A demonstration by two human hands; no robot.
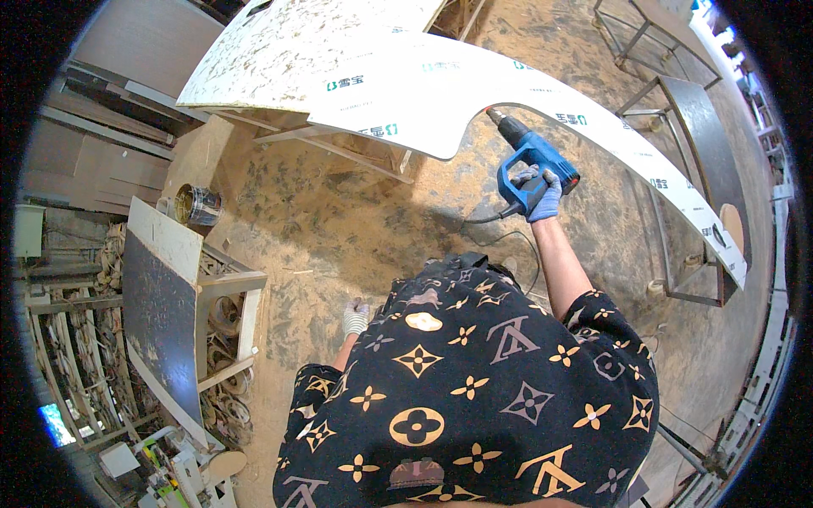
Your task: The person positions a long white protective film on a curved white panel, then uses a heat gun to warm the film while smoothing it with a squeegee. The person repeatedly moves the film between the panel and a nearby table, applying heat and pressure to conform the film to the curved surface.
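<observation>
My right hand (pixel 543 187), in a grey-blue work glove, grips a blue heat gun (pixel 537 155) by its handle. The gun's metal nozzle points up and left at the curved cutout in the edge of a large white panel (pixel 419 95). A red glow shows at the nozzle tip, right by that edge; whether they touch I cannot tell. The panel is covered in printed film with writing. A black power cord (pixel 486 219) runs from the handle toward the floor. At my left side hangs my left hand (pixel 356 314), in a striped glove, its fingers too small to make out clearly.
Under the panel stands a wooden frame (pixel 343 152). A metal-legged bench (pixel 705 140) is at right. To the left are a bucket (pixel 200 205) and a dark-topped wooden stand (pixel 162 305) with coiled strips inside. Dust covers the floor (pixel 298 209). Boards (pixel 108 159) lean at far left.
</observation>
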